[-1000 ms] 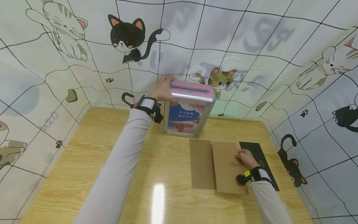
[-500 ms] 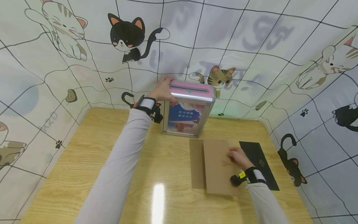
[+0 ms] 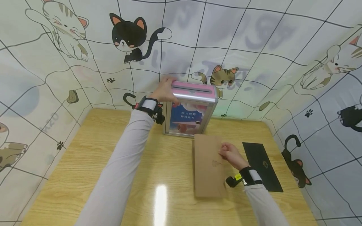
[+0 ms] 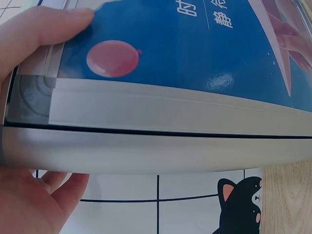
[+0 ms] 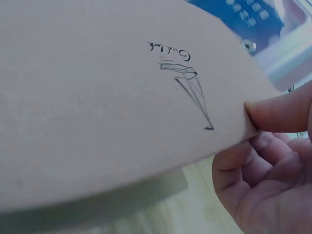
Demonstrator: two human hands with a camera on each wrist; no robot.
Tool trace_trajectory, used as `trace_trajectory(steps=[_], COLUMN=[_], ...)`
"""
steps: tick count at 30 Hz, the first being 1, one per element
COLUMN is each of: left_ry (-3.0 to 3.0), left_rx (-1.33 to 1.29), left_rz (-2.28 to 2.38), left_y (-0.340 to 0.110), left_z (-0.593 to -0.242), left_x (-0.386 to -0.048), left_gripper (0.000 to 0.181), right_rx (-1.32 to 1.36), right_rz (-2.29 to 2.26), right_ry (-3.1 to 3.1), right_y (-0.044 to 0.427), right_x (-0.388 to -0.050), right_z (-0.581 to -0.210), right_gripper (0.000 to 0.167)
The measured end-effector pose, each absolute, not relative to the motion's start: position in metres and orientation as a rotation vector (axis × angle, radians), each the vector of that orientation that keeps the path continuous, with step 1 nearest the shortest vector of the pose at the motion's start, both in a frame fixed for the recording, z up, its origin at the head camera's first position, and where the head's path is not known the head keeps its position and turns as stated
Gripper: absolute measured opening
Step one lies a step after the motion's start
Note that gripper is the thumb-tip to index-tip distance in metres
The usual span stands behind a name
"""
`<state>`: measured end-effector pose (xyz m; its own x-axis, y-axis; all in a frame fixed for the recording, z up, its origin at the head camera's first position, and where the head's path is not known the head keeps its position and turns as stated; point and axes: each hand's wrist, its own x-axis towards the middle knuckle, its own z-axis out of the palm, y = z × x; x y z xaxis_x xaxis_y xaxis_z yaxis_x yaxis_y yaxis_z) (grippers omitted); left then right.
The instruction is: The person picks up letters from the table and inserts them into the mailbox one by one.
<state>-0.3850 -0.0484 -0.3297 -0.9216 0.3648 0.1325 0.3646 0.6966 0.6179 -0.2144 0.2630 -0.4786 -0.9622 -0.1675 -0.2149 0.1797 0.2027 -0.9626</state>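
Note:
A silver-framed box (image 3: 185, 121) with a pink slotted top stands upright near the back wall. My left hand (image 3: 165, 91) grips its upper left corner, thumb on the front panel in the left wrist view (image 4: 44, 36) and fingers behind. Between thumb and curled fingers my right hand (image 3: 233, 155) pinches the right edge of a brown envelope (image 3: 208, 169) with a small line drawing. In the right wrist view the envelope (image 5: 97, 97) is raised off the table at that edge. Beneath it lies another brown envelope (image 3: 193, 157), mostly covered, its left edge showing.
A black envelope (image 3: 262, 166) lies flat on the wooden table (image 3: 113, 131), right of my right hand. A white cloth (image 3: 181, 37) printed with cats and grid lines surrounds the table at the back and sides.
My right hand has moved left with the upper brown envelope, which now covers most of the lower one. My left hand and the box have stayed in place.

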Motion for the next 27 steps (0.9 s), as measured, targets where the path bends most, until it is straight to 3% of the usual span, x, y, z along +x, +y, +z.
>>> trace_trajectory(steps=[27], left_ry=[2.883], left_rx=[0.577], left_rz=[1.067], left_y=[-0.047], left_z=[-0.329], left_x=[-0.389], left_gripper=[0.107], right_rx=[-0.268], right_rz=[-1.65], right_ry=[2.569], right_y=[0.225], right_x=[-0.242], right_z=[-0.448], right_gripper=[0.015])
